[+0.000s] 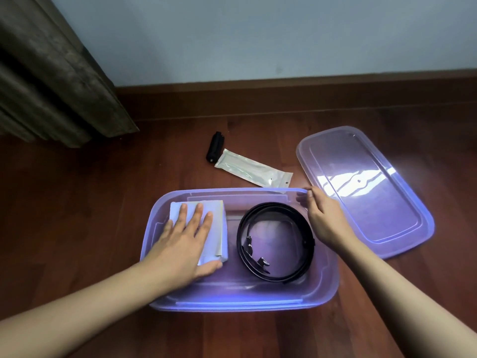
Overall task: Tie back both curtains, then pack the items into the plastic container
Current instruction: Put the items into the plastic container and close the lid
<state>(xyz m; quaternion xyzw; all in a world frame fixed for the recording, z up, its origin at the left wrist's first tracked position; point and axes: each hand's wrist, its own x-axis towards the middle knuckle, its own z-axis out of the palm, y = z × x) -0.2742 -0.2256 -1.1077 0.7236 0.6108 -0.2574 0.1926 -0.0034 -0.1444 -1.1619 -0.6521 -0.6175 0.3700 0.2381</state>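
Observation:
A translucent purple plastic container (240, 304) sits open on the wooden floor. In its left half lies a folded white cloth (219, 223), and my left hand (184, 244) rests flat on it with fingers straight. A coiled black belt (276, 241) lies in the right half. My right hand (324, 218) grips the container's far right rim with curled fingers. Beyond the container, a white sealed packet (254, 169) and a small black cylindrical item (214, 146) lie on the floor.
The container's purple lid (366, 187) lies flat on the floor to the right. A dark brown curtain (51, 73) hangs at the upper left, reaching the floor. A pale wall with a wooden skirting board (284, 96) runs along the back.

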